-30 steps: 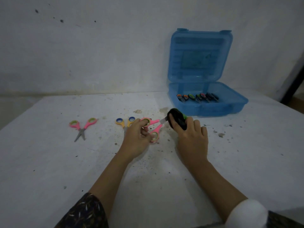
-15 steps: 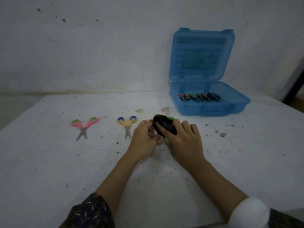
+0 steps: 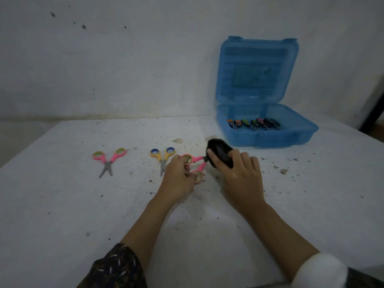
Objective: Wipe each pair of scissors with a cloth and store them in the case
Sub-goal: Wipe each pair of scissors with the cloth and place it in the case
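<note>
My left hand (image 3: 179,177) grips a pair of pink scissors (image 3: 196,164) by the handles, just above the table's middle. Its blades point right and are hidden inside a black cloth (image 3: 220,155), which my right hand (image 3: 241,177) squeezes around them. Two more pairs lie flat to the left: yellow scissors with blue rings (image 3: 163,156) and pink scissors with green rings (image 3: 108,158). An open blue case (image 3: 270,136) stands at the back right, with several scissors (image 3: 253,123) lined up inside.
The white table (image 3: 83,204) is speckled with dark crumbs and small debris (image 3: 283,171), mostly near the middle and right. A stained white wall (image 3: 124,69) rises behind it. A dark post (image 3: 372,113) stands at the far right edge.
My right hand slid the black cloth back to the right along the blades, away from my left hand. The pink handles, covered half a second ago, show again.
</note>
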